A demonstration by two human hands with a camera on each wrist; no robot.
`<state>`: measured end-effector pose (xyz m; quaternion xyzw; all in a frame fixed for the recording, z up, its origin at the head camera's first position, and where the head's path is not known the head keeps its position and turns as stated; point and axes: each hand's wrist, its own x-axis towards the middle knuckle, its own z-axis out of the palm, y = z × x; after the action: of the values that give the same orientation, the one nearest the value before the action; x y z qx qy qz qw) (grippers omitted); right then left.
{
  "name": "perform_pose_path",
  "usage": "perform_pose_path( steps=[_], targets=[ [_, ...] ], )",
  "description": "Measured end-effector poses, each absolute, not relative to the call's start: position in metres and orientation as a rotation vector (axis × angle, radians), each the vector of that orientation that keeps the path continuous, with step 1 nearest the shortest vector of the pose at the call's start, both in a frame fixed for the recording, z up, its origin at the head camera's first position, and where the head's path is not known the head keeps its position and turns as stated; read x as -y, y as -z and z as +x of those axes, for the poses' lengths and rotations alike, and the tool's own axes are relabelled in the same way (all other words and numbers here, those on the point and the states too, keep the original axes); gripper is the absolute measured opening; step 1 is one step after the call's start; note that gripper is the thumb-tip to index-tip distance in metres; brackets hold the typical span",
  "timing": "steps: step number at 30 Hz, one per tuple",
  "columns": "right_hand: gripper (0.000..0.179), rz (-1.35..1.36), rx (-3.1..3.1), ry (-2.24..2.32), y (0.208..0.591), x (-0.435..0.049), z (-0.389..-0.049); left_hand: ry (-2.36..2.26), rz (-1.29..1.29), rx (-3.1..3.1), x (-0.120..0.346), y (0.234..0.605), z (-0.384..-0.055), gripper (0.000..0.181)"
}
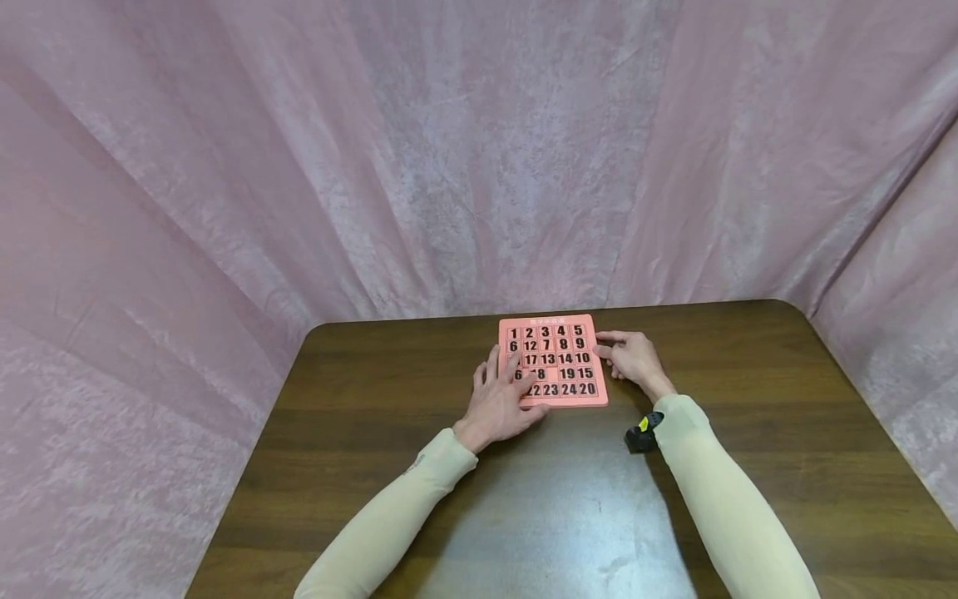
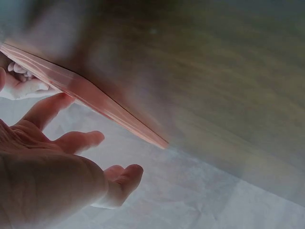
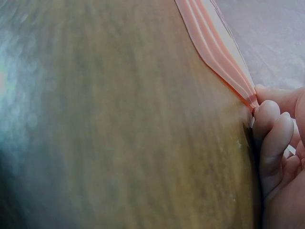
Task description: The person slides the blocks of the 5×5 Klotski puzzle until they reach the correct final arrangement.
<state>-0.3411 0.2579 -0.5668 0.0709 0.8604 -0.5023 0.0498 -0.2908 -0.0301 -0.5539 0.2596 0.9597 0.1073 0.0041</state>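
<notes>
A pink number slide puzzle lies flat near the table's far edge, its black numbers facing up. Its fourth row has a bare slot between tiles 18 and 19. Spread over the lower left part is my left hand, fingertips on the tiles and thumb by the near edge; it hides some numbers. My right hand holds the puzzle's right side with thumb and index finger, the other fingers curled under. In the right wrist view, its fingertips meet at the pink edge.
Around the puzzle is a dark brown wooden table with rounded far corners. Pink velvet curtains hang right behind it and along both sides. A black device with a yellow mark is strapped at the right wrist.
</notes>
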Motion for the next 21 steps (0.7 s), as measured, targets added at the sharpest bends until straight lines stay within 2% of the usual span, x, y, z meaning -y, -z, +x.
perform_pose_path(
  steps=[21],
  targets=[
    [0.043,0.211,-2.597,1.562,0.569,-0.259,-0.343,-0.292,0.815,-2.962,0.007,0.549,-0.292,0.067]
  ],
)
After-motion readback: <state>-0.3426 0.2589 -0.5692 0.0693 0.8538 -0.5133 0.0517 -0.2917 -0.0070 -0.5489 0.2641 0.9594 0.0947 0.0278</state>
